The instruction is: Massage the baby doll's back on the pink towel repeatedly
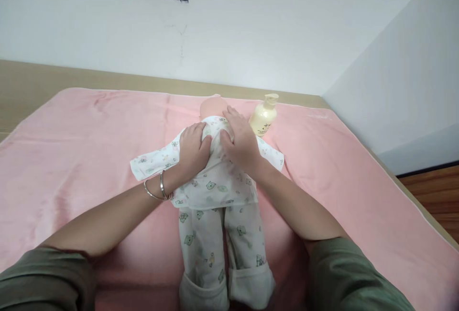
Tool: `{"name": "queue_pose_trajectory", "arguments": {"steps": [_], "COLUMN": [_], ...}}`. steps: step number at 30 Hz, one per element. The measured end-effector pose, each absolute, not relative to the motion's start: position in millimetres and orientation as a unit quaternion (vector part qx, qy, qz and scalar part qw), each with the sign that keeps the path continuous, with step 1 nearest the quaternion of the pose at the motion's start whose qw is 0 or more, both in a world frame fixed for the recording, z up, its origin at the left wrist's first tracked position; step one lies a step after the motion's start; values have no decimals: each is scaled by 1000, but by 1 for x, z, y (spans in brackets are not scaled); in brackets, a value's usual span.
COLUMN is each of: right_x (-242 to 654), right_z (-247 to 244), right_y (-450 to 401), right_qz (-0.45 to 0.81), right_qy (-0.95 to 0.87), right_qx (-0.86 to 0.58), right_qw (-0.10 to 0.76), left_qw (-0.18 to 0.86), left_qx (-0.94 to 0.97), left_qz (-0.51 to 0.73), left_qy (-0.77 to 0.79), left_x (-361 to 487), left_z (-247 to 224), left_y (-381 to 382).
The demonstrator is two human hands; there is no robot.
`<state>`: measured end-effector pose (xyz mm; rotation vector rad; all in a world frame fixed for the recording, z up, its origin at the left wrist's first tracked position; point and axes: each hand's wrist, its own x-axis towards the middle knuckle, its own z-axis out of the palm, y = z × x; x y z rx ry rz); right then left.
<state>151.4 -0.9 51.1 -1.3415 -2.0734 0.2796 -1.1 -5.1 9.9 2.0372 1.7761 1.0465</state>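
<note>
A baby doll (213,107) lies on a pink blanket, its head toward the wall. It wears a white printed top (222,189) and matching trousers (202,244) with turned-up cuffs. My left hand (194,146) rests flat on the upper left of the top, fingers stretched out, thumb apart. On the upper right lies my right hand (241,138), fingers extended toward the doll's head and thumb spread. Neither hand grips anything. The sleeves of the top stretch out to both sides.
A pale yellow pump bottle (264,116) stands on the pink blanket (107,134), just beyond my right hand. The blanket covers a wooden surface (32,79) that meets a white wall (251,28). At the lower right, brown wood (433,196) shows below the edge.
</note>
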Motion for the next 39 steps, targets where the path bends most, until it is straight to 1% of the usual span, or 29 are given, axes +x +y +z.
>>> {"name": "queue_pose_trajectory", "arguments": {"steps": [3, 4, 6, 9, 10, 12, 15, 16, 18, 21, 22, 24, 27, 29, 31, 32, 34, 37, 39], "right_x": [147, 146, 147, 148, 149, 148, 148, 148, 150, 151, 151, 149, 147, 148, 149, 150, 149, 146, 145], "right_z": [42, 42, 44, 51, 52, 50, 45, 44, 45, 46, 46, 43, 41, 43, 45, 46, 45, 43, 45], "right_y": [1, 1, 0, -4, -4, -2, 3, 4, 6, 6, 5, 5, 5, 4, 4, 4, 5, 4, 0], "right_qz": [122, 130, 130, 92, 79, 73, 115, 129, 138, 113, 105, 111, 152, 160, 140, 127, 112, 116, 115], "right_qy": [-800, -801, -803, -799, -797, -804, -824, -825, -817, -799, -797, -801, -796, -778, -764, -767, -791, -828, -835], "right_qx": [-531, -532, -522, -504, -506, -512, -510, -508, -509, -512, -512, -513, -524, -536, -539, -537, -527, -516, -521], "right_qw": [251, 240, 257, 315, 322, 294, 218, 210, 232, 295, 303, 290, 260, 286, 325, 329, 290, 183, 133], "left_qw": [121, 121, 122, 125, 127, 128, 127, 126, 125, 126, 127, 128, 127, 125, 122, 120, 112, 97, 94], "left_qx": [695, 694, 694, 694, 693, 691, 690, 690, 690, 691, 692, 694, 693, 693, 694, 696, 702, 718, 726], "left_qz": [367, 369, 371, 372, 371, 371, 374, 374, 376, 374, 373, 370, 369, 367, 364, 362, 353, 325, 303], "left_qy": [606, 606, 606, 604, 605, 607, 607, 607, 606, 605, 605, 604, 606, 608, 609, 609, 608, 609, 611], "left_x": [-1, -1, -2, -2, -2, -2, -1, -1, -1, -1, -1, -1, -1, -1, -1, -1, -1, -2, -4], "left_z": [8, 7, 7, 8, 8, 8, 8, 8, 8, 9, 9, 10, 10, 9, 8, 8, 8, 10, 12], "left_y": [-5, -5, -5, -5, -5, -5, -5, -5, -5, -5, -5, -5, -6, -6, -6, -6, -5, -3, 0]}}
